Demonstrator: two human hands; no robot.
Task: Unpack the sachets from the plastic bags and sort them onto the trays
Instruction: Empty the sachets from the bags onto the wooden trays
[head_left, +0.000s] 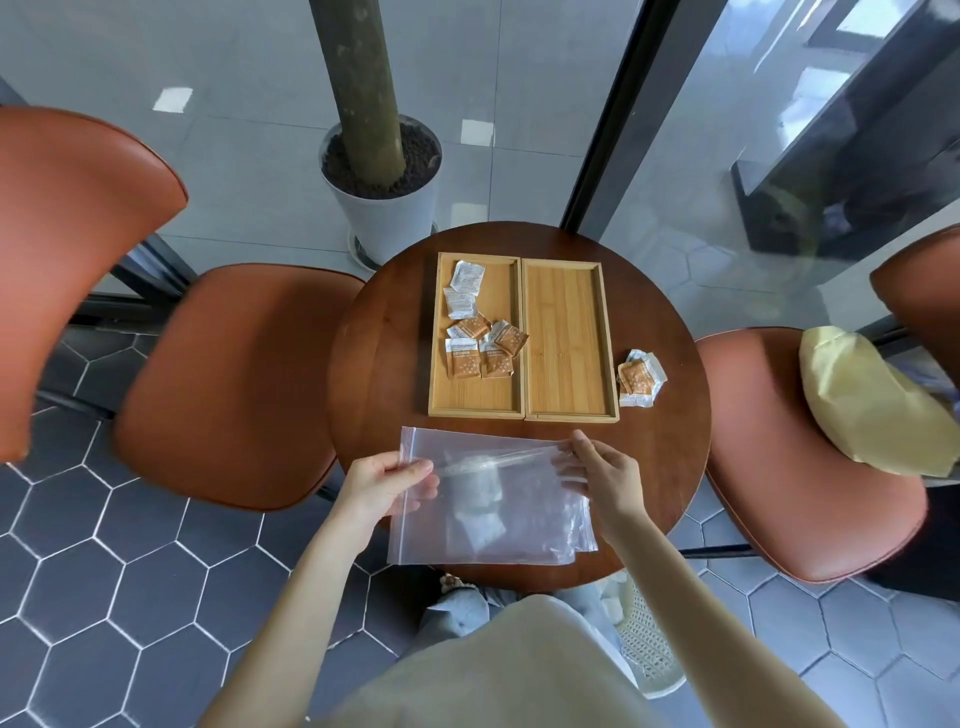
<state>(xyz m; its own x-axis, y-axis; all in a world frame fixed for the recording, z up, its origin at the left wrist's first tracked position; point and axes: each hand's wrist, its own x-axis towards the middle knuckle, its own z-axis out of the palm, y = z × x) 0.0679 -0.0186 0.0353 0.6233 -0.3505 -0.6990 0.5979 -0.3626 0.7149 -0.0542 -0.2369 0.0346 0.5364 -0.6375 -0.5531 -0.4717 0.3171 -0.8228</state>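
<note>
Over round table (374, 332), left hand (387, 486) and right hand (602, 475) are pinching plastic bag (493, 525), sachets (475, 499) lying between them.

Round dark wooden table (384, 332) holds two rectangular bamboo trays touching side by side | left bamboo tray (493, 389) carries small paper sachets (480, 332) | right bamboo tray (566, 332) | sachet pile (641, 376) just right of it | clear zip-top plastic bag (519, 525) nearer, between left hand (387, 480) and right hand (602, 475)

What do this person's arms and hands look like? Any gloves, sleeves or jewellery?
Both arms are bare to beyond the elbow, with no sleeves in view. The left hand and right hand wear no gloves, and no rings, watch or bracelet show. A beige top covers the torso.
</note>
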